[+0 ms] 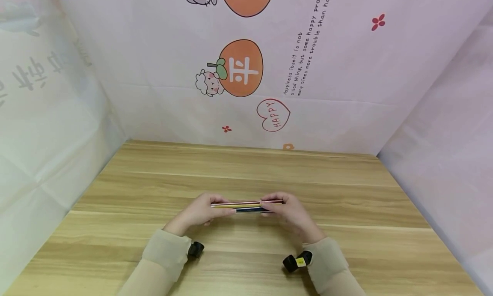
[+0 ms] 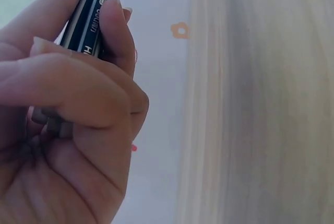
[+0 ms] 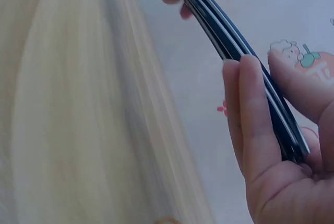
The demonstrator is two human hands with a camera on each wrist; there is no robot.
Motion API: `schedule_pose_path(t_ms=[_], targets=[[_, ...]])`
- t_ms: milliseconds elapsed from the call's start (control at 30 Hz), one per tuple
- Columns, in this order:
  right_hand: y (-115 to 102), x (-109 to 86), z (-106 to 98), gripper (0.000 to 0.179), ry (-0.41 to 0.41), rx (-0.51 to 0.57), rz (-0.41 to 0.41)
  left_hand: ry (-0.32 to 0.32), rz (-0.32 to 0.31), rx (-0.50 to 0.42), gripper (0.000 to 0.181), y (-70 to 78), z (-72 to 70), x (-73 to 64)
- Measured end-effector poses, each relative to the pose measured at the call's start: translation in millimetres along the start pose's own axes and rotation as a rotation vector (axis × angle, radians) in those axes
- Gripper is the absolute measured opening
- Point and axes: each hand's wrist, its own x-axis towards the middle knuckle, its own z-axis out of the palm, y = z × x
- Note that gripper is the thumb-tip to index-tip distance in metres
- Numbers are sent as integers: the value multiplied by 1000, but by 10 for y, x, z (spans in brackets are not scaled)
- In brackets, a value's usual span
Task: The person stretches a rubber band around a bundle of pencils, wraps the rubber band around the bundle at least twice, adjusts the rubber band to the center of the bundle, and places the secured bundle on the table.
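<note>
A small bundle of pencils (image 1: 246, 205) is held level above the table, one end in each hand. Pink-red, yellow and dark blue sides show from above. My left hand (image 1: 200, 209) grips the left end between thumb and fingers. In the left wrist view the pencils (image 2: 93, 18) look dark with pale lettering, and greyish ends show below the curled fingers of the left hand (image 2: 78, 93). On the other side my right hand (image 1: 290, 212) pinches the right end. The right wrist view shows fingers and thumb of that right hand (image 3: 261, 145) around the dark pencils (image 3: 219, 20).
Below the hands lies a wood-grain table (image 1: 246, 171). A white printed cloth (image 1: 331, 124) rises at its back edge, and pale cloth walls stand at the left (image 1: 50, 137) and right (image 1: 450, 137). Each wrist wears a band with a small black camera (image 1: 195, 249).
</note>
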Motion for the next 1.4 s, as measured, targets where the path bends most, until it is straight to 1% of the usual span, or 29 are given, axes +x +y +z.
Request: schedule_pose_path(t_ms=[133, 267, 333, 400, 500, 567, 633, 733, 800, 867, 1000, 1033, 1167, 1233, 1267, 1333, 1400], targets=[[7, 5, 72, 36, 59, 37, 17, 18, -3, -17, 34, 33, 24, -1], [14, 13, 139, 30, 185, 47, 32, 37, -6, -49, 34, 91, 57, -12], [15, 15, 165, 30, 250, 53, 28, 43, 2, -43, 35, 118, 76, -14], [16, 16, 183, 29, 302, 69, 23, 50, 22, -17, 34, 145, 95, -18], [13, 16, 203, 26, 342, 96, 10, 67, 74, 84, 30, 173, 121, -31], [10, 15, 214, 25, 350, 101, 4, 79, 112, 174, 30, 193, 139, -48], [8, 15, 226, 26, 357, 95, 1, 98, 146, 285, 33, 212, 160, -63], [4, 13, 242, 28, 357, 80, -6, 131, 179, 431, 40, 228, 192, -76], [-1, 11, 253, 30, 359, 71, -10, 159, 199, 500, 43, 235, 210, -78], [-8, 7, 262, 30, 359, 66, -15, 179, 220, 539, 44, 239, 222, -79], [-19, -2, 277, 29, 364, 63, -20, 204, 271, 579, 43, 247, 238, -77], [-21, -3, 280, 28, 367, 66, -20, 207, 291, 589, 41, 250, 241, -76], [-28, -3, 276, 24, 379, 80, -16, 236, 408, 643, 39, 244, 252, -58], [-34, 0, 267, 23, 376, 79, -18, 253, 450, 660, 38, 238, 254, -54], [-38, 2, 261, 23, 371, 75, -18, 262, 464, 665, 38, 233, 254, -50], [-52, 3, 245, 24, 348, 61, -17, 271, 471, 666, 36, 228, 249, -53], [-69, 0, 220, 26, 324, 16, -12, 276, 474, 663, 36, 218, 243, -50]])
